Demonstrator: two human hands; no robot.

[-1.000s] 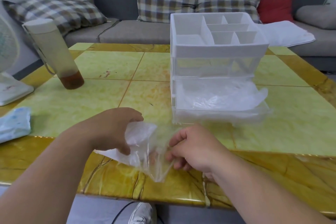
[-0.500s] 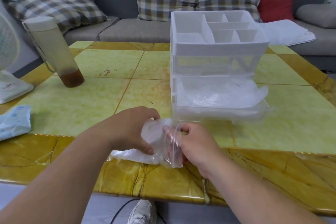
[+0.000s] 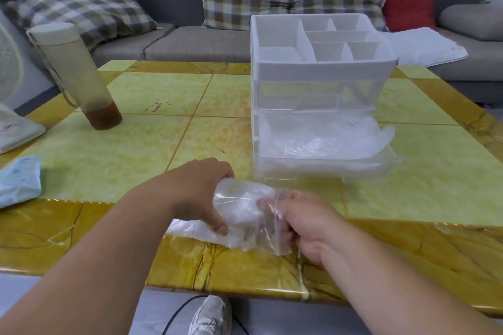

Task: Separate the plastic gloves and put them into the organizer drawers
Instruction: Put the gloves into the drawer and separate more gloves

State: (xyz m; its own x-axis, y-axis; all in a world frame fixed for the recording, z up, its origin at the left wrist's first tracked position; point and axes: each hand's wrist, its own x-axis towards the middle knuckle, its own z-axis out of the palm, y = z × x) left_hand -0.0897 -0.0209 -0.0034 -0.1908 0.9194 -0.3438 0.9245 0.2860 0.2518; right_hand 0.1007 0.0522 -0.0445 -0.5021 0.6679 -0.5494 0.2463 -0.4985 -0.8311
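Observation:
A bunch of clear plastic gloves (image 3: 242,215) lies at the near edge of the table, held between both hands. My left hand (image 3: 198,193) grips its left side, thumb under and fingers over. My right hand (image 3: 302,220) pinches the right end of the plastic. Behind them stands a white organizer (image 3: 318,71) with a divided top tray. Its bottom drawer (image 3: 321,164) is pulled out and holds more crumpled clear gloves (image 3: 326,139).
A tall bottle (image 3: 79,76) with brown liquid at its base stands at the left on the yellow-green table (image 3: 136,155). A fan base (image 3: 16,130) and a light blue packet (image 3: 19,182) sit at the far left. A sofa with cushions lies behind.
Both hands have come closer together on the gloves and lifted the bunch a little toward the organizer. The right hand now pinches the plastic more tightly.

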